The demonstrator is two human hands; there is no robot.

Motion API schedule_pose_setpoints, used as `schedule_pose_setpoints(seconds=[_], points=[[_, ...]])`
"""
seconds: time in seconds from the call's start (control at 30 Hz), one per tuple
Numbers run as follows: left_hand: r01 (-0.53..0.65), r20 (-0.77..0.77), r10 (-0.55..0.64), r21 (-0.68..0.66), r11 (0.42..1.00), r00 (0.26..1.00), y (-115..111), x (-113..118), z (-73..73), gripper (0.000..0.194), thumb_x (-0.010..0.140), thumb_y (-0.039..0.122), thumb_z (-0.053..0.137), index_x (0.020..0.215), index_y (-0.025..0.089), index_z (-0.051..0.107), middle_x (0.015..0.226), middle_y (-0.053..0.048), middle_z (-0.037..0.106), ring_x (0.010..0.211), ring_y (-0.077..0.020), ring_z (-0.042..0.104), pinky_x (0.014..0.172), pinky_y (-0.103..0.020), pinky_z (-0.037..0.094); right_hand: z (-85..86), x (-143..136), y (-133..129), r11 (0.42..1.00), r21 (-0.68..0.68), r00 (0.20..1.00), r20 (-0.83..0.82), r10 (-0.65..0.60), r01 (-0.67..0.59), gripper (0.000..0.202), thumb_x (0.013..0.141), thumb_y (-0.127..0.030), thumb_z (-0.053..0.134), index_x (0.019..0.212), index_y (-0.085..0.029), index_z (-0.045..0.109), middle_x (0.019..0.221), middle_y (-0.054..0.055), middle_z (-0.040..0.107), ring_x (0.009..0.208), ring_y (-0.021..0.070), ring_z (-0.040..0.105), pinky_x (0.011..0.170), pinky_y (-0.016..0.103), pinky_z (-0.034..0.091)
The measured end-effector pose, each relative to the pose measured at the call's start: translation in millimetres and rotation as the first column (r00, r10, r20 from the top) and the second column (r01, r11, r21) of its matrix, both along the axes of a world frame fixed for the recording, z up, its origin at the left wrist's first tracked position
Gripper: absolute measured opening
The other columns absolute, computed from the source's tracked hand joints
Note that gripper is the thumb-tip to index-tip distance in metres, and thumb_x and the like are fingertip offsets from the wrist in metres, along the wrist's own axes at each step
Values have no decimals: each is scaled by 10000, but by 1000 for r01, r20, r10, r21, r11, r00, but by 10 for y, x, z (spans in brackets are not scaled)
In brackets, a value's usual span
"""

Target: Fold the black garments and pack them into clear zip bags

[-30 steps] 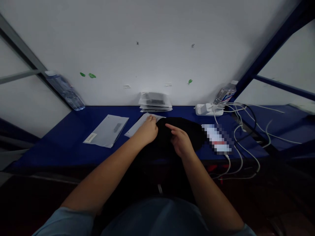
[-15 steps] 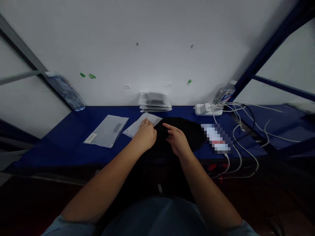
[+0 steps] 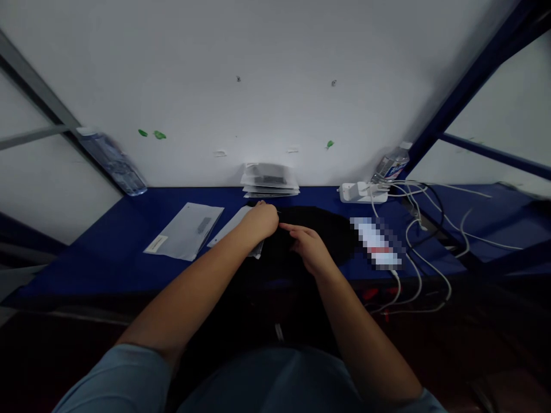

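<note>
Black cloth (image 3: 318,229) lies on the blue table in front of me. My left hand (image 3: 264,219) is curled over the cloth's left part, its fingertips hidden; whatever it grips cannot be made out. A translucent white bag (image 3: 228,229) is partly under my left wrist. Close by on the right, my right hand (image 3: 307,244) rests at the cloth with its index finger stretched out toward my left hand, the other fingers bent. Farther left lies a flat translucent bag (image 3: 185,232) with a small label. Behind my hands, a stack of similar bags (image 3: 270,180) stands near the wall.
A blurred-out phone-like object (image 3: 377,244) with a white cable lies right of the cloth on the blue table (image 3: 116,246). Behind it are a white power strip (image 3: 363,193), tangled cables and a bottle (image 3: 392,163). Another bottle (image 3: 114,162) leans at the back left.
My left hand has moved right and slightly up, off the white bag and onto the black cloth. The white bag now sits lower, under my left wrist. My right hand has hardly moved.
</note>
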State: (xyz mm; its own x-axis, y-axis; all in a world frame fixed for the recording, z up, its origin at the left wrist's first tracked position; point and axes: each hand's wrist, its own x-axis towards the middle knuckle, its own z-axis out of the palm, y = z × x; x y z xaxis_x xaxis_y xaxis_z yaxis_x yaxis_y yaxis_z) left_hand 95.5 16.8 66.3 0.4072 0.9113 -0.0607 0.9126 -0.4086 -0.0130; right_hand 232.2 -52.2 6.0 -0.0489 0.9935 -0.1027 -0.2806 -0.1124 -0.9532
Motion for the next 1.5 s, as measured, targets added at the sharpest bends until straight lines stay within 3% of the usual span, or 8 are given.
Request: schedule_pose_setpoints(seconds=[0.2,0.33,0.57,0.8,0.93,1.17,1.37,1.5], points=[[63,185,-83,114,991,979,-81,-15,-87,456,983,134,374,1402,30,524,1552,-210,448,1501,-252,344,1220,-374,301,18,-71,60,999,-14,995,84,51,-50,257,629,-250,589,778,-196,791,732,15,709,600,127,533,557,259,412],[12,272,-42,110,994,961,-254,-77,-77,515,996,157,325,1472,-22,405,1603,-246,338,1525,-258,283,1235,-409,289,13,-125,65,1000,-4,1000,23,9,-9,287,624,-261,586,810,-205,798,694,2,697,579,119,506,525,242,354],[-167,104,156,110,980,982,-705,-202,-178,646,909,197,481,1473,-97,372,1540,-321,396,1486,-342,351,1212,-403,309,-10,-65,57,992,41,991,-61,-117,120,371,657,-264,585,943,-228,819,795,33,747,648,158,587,527,256,388],[-226,-86,237,124,966,968,-852,-200,-123,673,894,262,552,1438,-114,427,1497,-366,422,1437,-401,415,1114,-431,423,29,-52,72,989,24,990,-11,-142,143,367,674,-265,582,949,-215,820,777,42,745,695,179,617,547,265,426],[-215,-85,236,199,956,968,-850,-220,-177,573,940,179,452,1430,-119,440,1485,-375,423,1427,-389,435,1093,-438,440,75,-52,65,992,16,992,-37,-125,125,365,673,-271,577,951,-220,807,857,48,750,765,198,635,609,290,460],[-199,-44,217,259,945,975,-887,-142,-300,535,948,155,415,1416,-98,471,1471,-359,456,1421,-373,449,1086,-424,445,54,-157,96,968,-35,963,-95,-251,249,432,625,-241,569,1000,-185,775,705,8,677,659,152,580,631,280,460],[-237,-7,244,212,948,970,-958,-147,-185,572,956,200,418,1419,-136,437,1486,-376,427,1429,-398,427,1119,-448,410,80,-247,87,997,-23,985,-150,-79,76,511,595,-192,560,1065,-201,758,923,38,753,845,178,663,781,311,513],[-240,102,222,212,947,970,-807,-190,-63,556,964,258,444,1404,-80,482,1478,-318,481,1417,-358,453,1161,-421,371,91,-216,71,999,-33,994,-108,-31,28,470,609,-202,567,1036,-198,764,924,46,746,867,192,660,787,330,519]])
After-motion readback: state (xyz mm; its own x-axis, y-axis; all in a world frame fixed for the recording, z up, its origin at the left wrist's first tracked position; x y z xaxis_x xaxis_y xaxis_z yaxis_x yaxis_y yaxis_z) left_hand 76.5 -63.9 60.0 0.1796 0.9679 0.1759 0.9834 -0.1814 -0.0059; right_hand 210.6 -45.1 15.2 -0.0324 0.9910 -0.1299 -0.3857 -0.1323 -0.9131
